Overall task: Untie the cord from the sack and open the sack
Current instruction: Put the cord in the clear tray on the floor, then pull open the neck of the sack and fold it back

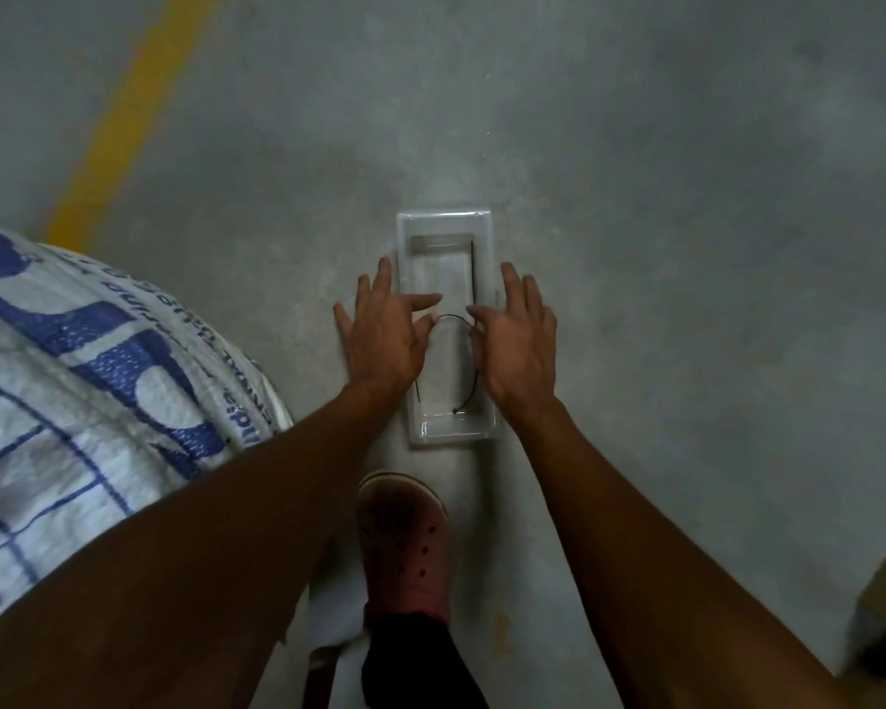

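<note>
**Both hands spread over a clear tray on the floor**

While the person bends forward, the head view shows the left hand (382, 332) with fingers spread, palm down, over the left edge of a clear plastic tray (443, 223) lying on the grey concrete floor (661, 248). Its forefinger and thumb reach inward, close to a thin black cord (465, 371) that curves in a loop inside the tray; whether they touch it I cannot tell. The right hand (517, 340) is likewise spread flat over the tray's right edge, holding nothing, its thumb near the cord's upper bend.

Open floor lies beyond the tray and to its right. A yellow painted line (124, 110) runs across the floor at upper left. A pink perforated clog (405, 545) stands just short of the tray's near end.

Filling the left side, well apart from the tray, is the white woven sack (73, 376), printed with blue blocks and lettering too distorted to read.
</note>
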{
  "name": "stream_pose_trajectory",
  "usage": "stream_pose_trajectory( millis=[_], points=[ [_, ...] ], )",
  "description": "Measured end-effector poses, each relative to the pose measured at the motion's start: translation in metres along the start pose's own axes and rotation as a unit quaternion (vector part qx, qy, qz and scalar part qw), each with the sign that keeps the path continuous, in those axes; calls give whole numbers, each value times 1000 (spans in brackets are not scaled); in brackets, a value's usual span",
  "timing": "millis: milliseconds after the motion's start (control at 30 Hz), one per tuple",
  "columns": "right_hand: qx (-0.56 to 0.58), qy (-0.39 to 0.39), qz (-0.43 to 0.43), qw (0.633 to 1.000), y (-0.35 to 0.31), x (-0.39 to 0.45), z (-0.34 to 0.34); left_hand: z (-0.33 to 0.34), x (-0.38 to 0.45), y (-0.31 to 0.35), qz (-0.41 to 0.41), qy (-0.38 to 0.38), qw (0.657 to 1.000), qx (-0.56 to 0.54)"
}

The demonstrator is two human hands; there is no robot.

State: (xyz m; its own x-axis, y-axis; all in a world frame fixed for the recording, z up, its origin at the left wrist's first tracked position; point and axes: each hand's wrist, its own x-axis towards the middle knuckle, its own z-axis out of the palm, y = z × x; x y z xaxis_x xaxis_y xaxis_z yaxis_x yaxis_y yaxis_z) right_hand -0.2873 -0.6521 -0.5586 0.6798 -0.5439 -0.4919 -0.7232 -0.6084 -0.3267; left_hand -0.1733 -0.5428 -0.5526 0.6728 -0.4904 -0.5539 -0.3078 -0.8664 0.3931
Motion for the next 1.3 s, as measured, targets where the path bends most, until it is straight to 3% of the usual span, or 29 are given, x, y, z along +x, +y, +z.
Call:
stream_pose_trajectory(
  millis=[167, 333, 533, 733, 1000, 1133, 1300],
  points=[
    [20, -58, -12, 998, -1, -21, -33, -30, -28, 0, 3, -22, 1000, 2],
    [9, -106, -38, 994, -16, -37, -92, -89, -45, 20, 22, -91, 992, 83],
    [-1, -76, -98, 992, -82, -40, -208, -216, -56, 44, 106, -36, 983, 148],
    [-9, -23, -205, 979, -191, -60, -314, -377, -106, 39, 149, 52, 976, 153],
    [-4, -40, -367, 930, -352, -121, -352, -532, -231, -83, 108, 118, 983, 95],
    [-6, -88, -421, 903, -413, -163, -316, -549, -307, -163, 65, 103, 992, 33],
    [-11, -147, -467, 872, -466, -225, -259, -521, -380, -248, 21, 121, 987, -100]
  ],
)
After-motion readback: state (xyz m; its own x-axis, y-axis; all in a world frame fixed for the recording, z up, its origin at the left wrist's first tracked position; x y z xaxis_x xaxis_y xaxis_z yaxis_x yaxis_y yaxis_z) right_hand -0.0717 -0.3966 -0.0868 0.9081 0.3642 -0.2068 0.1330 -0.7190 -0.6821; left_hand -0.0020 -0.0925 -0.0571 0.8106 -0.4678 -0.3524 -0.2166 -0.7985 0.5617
